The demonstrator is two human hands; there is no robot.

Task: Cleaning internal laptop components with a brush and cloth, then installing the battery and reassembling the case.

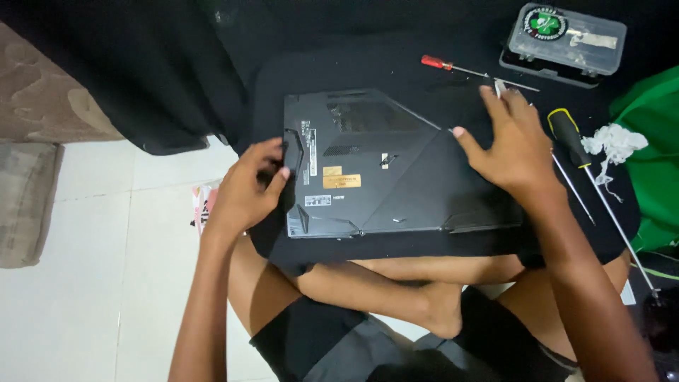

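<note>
Surroundings: red-handled screwdriver (433,62), yellow-black screwdriver (566,134), clear parts box (566,39).
Laptop (375,170): underside up, long axis left–right.
Left hand (247,187): clasping laptop's left edge.
Right hand (513,145): flat, fingers spread, grasping nothing.

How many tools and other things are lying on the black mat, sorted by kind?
Laptops: 1
Screwdrivers: 3, namely red-handled, yellow-and-black-handled, thin bare one
Clear plastic cases: 1
White crumpled wads: 1
Total: 6
</note>
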